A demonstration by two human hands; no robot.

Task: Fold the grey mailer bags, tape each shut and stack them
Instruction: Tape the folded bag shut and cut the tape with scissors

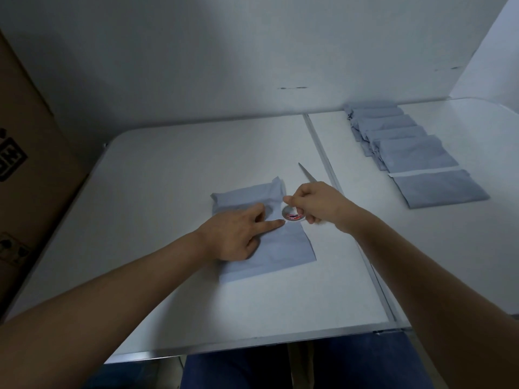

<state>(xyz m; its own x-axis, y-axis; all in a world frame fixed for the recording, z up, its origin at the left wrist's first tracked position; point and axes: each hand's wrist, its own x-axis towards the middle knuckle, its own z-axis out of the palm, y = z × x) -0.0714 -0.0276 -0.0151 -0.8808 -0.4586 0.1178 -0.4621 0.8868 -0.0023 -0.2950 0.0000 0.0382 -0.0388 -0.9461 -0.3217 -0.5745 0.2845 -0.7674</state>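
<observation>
The folded bag (269, 242) lies mid-counter, long axis running away from the person. The left hand (236, 234) presses it flat, index finger pointing right at the tape roll (293, 214), which sits just beside that fingertip in the right hand (314, 203)'s pinch. So the tape probably gets pulled leftward across the fold.

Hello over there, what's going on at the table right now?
Left hand presses folded grey bag flat. Right hand grips tape roll over it. Scissors lie behind; nothing blocking.
</observation>
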